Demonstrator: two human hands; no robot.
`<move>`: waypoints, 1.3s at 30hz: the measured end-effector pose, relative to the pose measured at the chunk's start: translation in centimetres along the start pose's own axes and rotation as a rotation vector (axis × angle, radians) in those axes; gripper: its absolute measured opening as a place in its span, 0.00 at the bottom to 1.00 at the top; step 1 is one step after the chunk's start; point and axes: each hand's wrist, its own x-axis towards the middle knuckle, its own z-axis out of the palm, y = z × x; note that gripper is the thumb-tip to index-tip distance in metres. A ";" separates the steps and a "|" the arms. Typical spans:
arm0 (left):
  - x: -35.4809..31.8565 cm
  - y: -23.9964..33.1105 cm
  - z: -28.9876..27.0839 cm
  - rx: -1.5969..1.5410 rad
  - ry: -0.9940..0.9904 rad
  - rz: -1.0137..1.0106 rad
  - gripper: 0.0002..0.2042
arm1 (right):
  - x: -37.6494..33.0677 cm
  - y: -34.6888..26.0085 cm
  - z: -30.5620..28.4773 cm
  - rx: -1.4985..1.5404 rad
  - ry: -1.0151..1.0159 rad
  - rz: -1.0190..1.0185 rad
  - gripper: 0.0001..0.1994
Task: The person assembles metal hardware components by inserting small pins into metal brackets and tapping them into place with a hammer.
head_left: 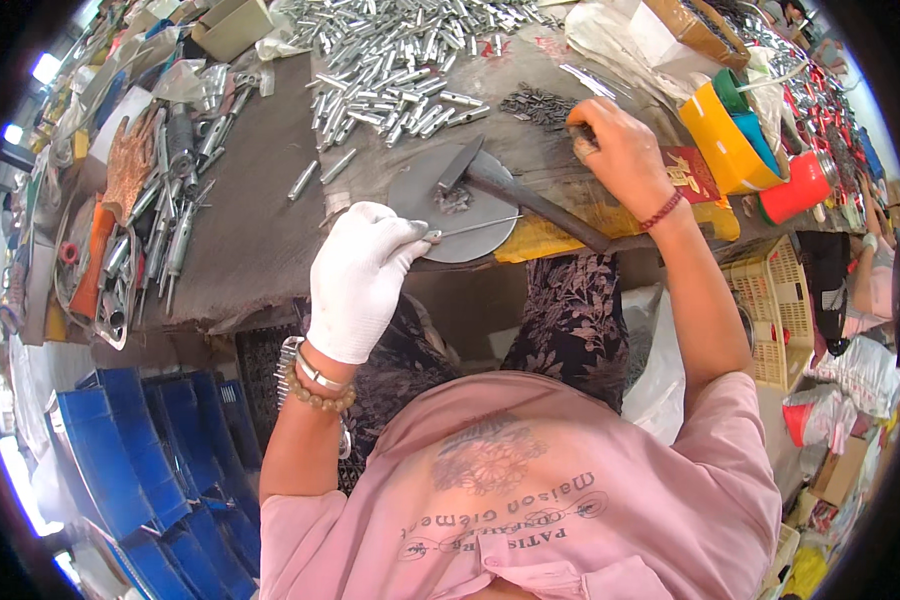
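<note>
My left hand (pixel 358 285), in a white glove, pinches a thin metal rod (pixel 482 226) at its near end. The rod points right over a round grey metal disc (pixel 410 188) at the table's front edge. Across the disc lies a hammer (pixel 535 205) with a dark handle, and a small heap of tiny metal bits (pixel 455 200) sits by its head. My bare right hand (pixel 625 160) is raised beside a pile of small dark parts (pixel 538 104). Its fingers are curled together; whatever is between them, if anything, is hidden.
Many silver metal cylinders (pixel 400 85) spread over the far table. Pliers-like tools and an orange-handled tool (pixel 95 255) lie left, near a worn glove (pixel 128 165). A yellow container (pixel 727 140) and a red cylinder (pixel 798 187) stand right. Blue bins (pixel 120 450) are below left.
</note>
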 end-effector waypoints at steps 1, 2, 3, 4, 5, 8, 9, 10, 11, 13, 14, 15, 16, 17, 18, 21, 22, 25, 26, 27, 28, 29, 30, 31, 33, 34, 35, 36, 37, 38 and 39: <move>0.0 -0.1 0.0 0.005 0.003 -0.008 0.08 | -0.1 -0.8 -0.7 0.070 0.013 0.059 0.11; -0.1 -0.1 0.0 0.006 0.005 -0.013 0.08 | -0.1 -2.0 -1.2 0.167 0.039 0.007 0.12; -0.1 -0.1 0.2 0.003 0.000 -0.010 0.08 | -0.4 -3.1 -1.4 0.169 0.040 0.011 0.12; -0.1 -0.1 0.2 0.008 0.000 -0.014 0.08 | -0.4 -4.4 -1.3 0.240 0.059 -0.111 0.13; -0.2 -0.1 0.2 0.023 0.000 -0.028 0.08 | -0.4 -5.8 -1.3 0.310 0.079 -0.232 0.15; -0.2 -0.4 0.3 0.078 0.003 -0.006 0.09 | -0.6 -11.1 -1.0 0.364 0.014 -0.281 0.20; -0.2 -0.5 0.3 0.119 0.005 0.029 0.09 | -0.7 -12.5 0.0 0.441 0.041 -0.303 0.22; -0.1 -0.4 0.2 0.123 0.007 0.026 0.09 | -0.7 -13.4 0.7 0.518 0.068 -0.324 0.24; -0.1 -0.2 0.2 0.148 -0.008 0.002 0.09 | -0.8 -14.1 0.9 0.521 0.066 -0.328 0.24; -0.1 -0.1 0.2 0.181 -0.017 -0.027 0.09 | -0.8 -15.0 1.4 0.764 0.008 -0.234 0.28; -0.2 -0.1 0.2 0.156 -0.006 -0.020 0.09 | -0.8 -14.9 1.7 0.932 -0.025 -0.140 0.30; -0.2 -0.3 0.3 0.132 0.007 -0.016 0.09 | -0.8 -14.8 1.5 0.937 -0.031 -0.147 0.30; -0.2 -0.6 0.4 0.165 0.028 0.022 0.08 | -0.9 -14.6 1.1 0.915 -0.045 -0.103 0.30; -0.3 -0.8 0.5 0.168 0.032 0.015 0.08 | -1.0 -14.4 0.9 0.892 -0.059 -0.060 0.30; -0.3 -0.9 0.7 0.154 0.051 0.028 0.08 | -1.2 -14.2 1.1 0.858 -0.066 -0.062 0.30; -0.4 -1.1 0.7 0.150 0.072 0.046 0.08 | -1.6 -14.4 1.4 0.789 -0.071 -0.109 0.30; -0.5 -1.0 0.7 0.162 0.075 0.051 0.08 | -1.5 -14.4 1.4 0.789 -0.073 -0.110 0.30; -0.3 -0.6 0.4 0.128 0.038 0.014 0.09 | -1.2 -14.5 1.4 0.721 -0.016 -0.188 0.30; -0.3 -0.6 0.4 0.128 0.038 0.014 0.09 | -1.0 -14.6 1.2 0.675 -0.003 -0.231 0.28; -0.2 -0.7 0.5 0.129 0.051 0.033 0.09 | -0.9 -14.7 1.0 0.628 0.011 -0.273 0.26; -0.1 -0.8 0.6 0.130 0.063 0.053 0.09 | -0.9 -15.0 0.8 0.627 0.012 -0.272 0.26; -0.2 -0.9 0.7 0.129 0.062 0.056 0.09 | -0.9 -15.4 0.5 0.516 0.033 -0.327 0.23; -0.2 -0.9 0.8 0.144 0.072 0.054 0.09 | -1.0 -15.7 0.4 0.399 0.054 -0.378 0.21; -0.2 -1.0 1.0 0.157 0.082 0.053 0.09 | -1.1 -16.1 0.5 0.393 0.058 -0.371 0.21; -0.1 -0.9 0.9 0.154 0.094 0.060 0.08 | -1.4 -16.8 0.6 0.280 0.112 -0.423 0.19; -0.2 -0.8 0.9 0.154 0.108 0.058 0.08 | -1.5 -16.9 0.4 0.262 0.096 -0.417 0.22; -0.1 -0.6 0.8 0.148 0.105 0.068 0.08 | -1.7 -16.7 0.4 0.253 0.100 -0.410 0.22; 0.0 -0.3 0.6 0.181 0.064 0.031 0.08 | -1.9 -16.5 0.7 0.260 0.100 -0.408 0.25; 0.1 -0.1 0.5 0.215 0.023 -0.006 0.08 | -2.1 -16.3 0.7 0.267 0.100 -0.406 0.27; 0.2 -0.1 0.4 0.221 -0.019 -0.018 0.08 | -2.6 -16.0 0.2 0.333 0.030 -0.346 0.30; 0.1 -0.2 0.3 0.221 -0.019 -0.017 0.08 | -2.7 -15.6 0.0 0.332 0.031 -0.345 0.30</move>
